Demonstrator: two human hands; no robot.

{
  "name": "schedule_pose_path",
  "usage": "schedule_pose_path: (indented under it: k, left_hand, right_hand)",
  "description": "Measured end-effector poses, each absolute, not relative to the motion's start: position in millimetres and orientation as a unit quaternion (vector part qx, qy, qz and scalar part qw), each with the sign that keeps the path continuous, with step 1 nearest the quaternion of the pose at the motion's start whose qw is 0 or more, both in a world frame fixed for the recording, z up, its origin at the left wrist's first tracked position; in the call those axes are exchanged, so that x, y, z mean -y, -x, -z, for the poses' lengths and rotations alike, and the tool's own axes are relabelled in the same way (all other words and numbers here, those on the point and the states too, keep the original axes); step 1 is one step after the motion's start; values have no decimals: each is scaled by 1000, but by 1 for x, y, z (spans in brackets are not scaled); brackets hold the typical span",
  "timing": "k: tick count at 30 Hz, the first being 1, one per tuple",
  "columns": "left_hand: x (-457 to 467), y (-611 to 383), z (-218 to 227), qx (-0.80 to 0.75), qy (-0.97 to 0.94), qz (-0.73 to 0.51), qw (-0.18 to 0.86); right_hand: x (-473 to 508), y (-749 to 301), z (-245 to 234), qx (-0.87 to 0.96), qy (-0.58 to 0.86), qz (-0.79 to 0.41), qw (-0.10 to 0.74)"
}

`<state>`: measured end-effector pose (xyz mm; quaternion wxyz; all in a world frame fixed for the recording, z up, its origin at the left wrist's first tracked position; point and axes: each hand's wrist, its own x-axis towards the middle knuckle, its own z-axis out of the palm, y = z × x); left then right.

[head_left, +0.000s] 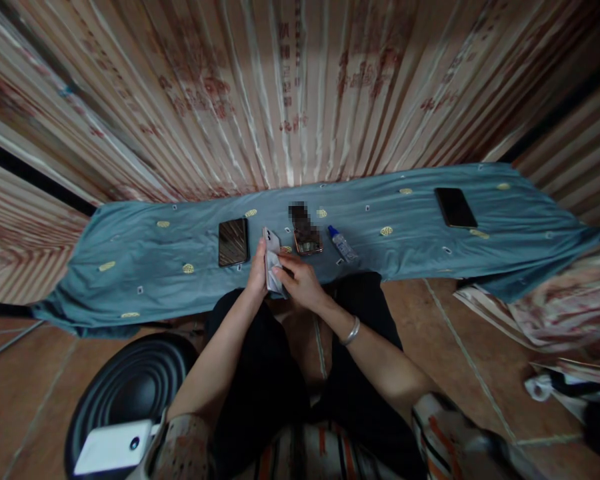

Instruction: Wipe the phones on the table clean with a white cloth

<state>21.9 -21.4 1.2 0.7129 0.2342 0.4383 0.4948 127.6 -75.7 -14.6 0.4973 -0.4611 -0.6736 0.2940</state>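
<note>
My left hand (257, 268) is closed around the edge of a light-coloured smartphone (271, 237), its camera side partly showing. Against that phone my right hand (303, 285) presses a pale, thin cloth or wipe (276, 275), pinched under its fingers. Beyond my hands a phone with an orange-gold rim (307, 243) lies on the cloth-covered table, part of it blurred out. To its right is a clear bottle with a blue cap (343, 244), lying on its side. A dark phone or small tablet (233, 242) rests left of my left hand.
Another dark device (455, 207) lies at the right of the blue-green tablecloth (205, 293). Patterned curtains (260, 100) hang behind the table. At lower left are a black round ribbed stool (130, 373) and a white device with a lens (113, 447). My knees are under the table's front edge.
</note>
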Motion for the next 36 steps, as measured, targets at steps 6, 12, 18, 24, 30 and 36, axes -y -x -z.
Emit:
schedule_pose_path:
  k: [6,12,18,24,30,36]
  left_hand:
    - [25,-22,-17,-480,-185,-465,720]
    - [26,-21,-17,-490,-190,-471,709]
    - [26,-22,-12,-486,-197,-469,711]
    - [24,-20,-10,-481,-181,-500,698]
    - [25,-21,0,-451,-230,-514,693]
    - [28,-23,12,-439,-318,-502,674]
  right_hand:
    - [83,-123,17,742,457,-211,443]
    - [76,-121,24,757,482,-184,401]
    - [65,-124,29,740,526,-172,383]
    - [66,-121,33,745,509,-167,398]
    - [63,-120,35,728,534,-162,398]
    - [47,-127,33,699,568,-177,397]
